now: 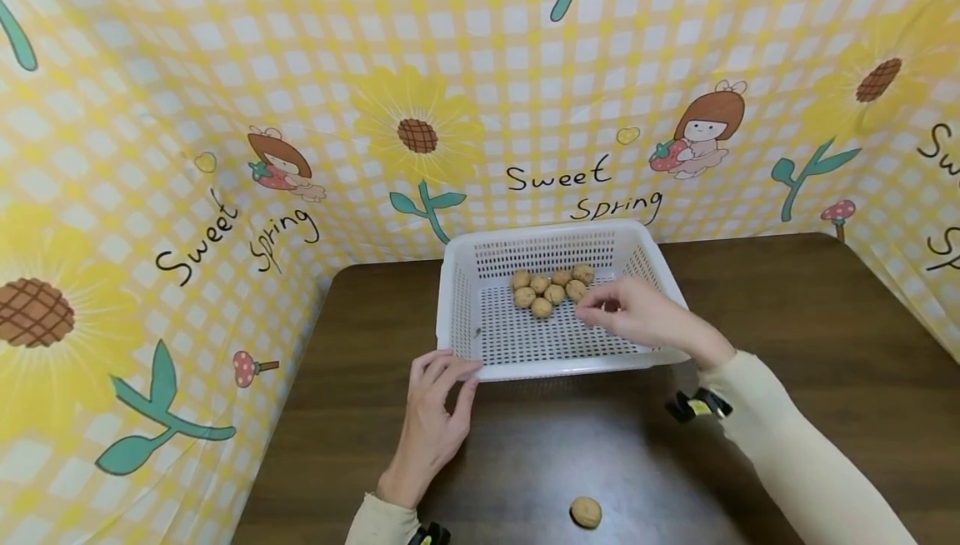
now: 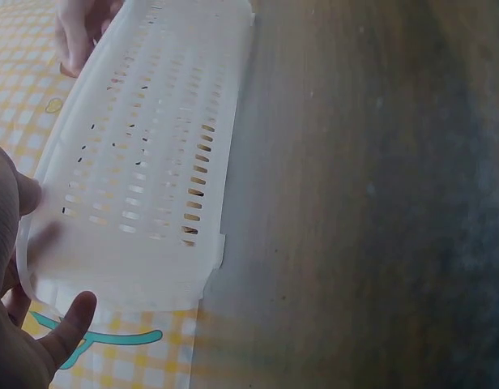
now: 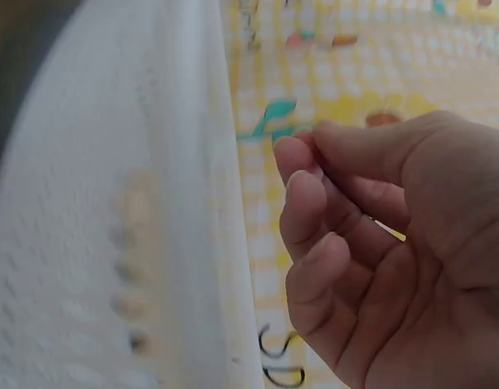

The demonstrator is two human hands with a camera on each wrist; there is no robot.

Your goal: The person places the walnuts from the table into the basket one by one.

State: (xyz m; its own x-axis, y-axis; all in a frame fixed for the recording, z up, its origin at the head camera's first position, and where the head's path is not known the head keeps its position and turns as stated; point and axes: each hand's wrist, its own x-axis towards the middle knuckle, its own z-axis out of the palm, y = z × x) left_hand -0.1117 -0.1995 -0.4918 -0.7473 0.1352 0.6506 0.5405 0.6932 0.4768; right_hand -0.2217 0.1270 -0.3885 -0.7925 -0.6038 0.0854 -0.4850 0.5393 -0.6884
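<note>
A white slotted plastic basket (image 1: 517, 374) stands on the dark wooden table with several walnuts (image 1: 554, 294) grouped in its back middle. My left hand (image 1: 435, 424) holds the basket's near left corner, fingers over the rim; in the left wrist view its fingers (image 2: 71, 324) lie around that corner. Inside the basket, just right of the walnuts, hovers my right hand (image 1: 630, 309). Its fingers (image 3: 318, 259) are curled and the thumb tip meets the index finger in the right wrist view, with no walnut visible between them. A single walnut (image 1: 586, 512) lies on the table near the front.
A yellow checked cloth (image 1: 510, 112) with flower and girl prints hangs behind the table (image 1: 787, 312) and along both its sides. The basket's back rim is close to the cloth. Dark straps (image 1: 699, 405) sit at both wrists.
</note>
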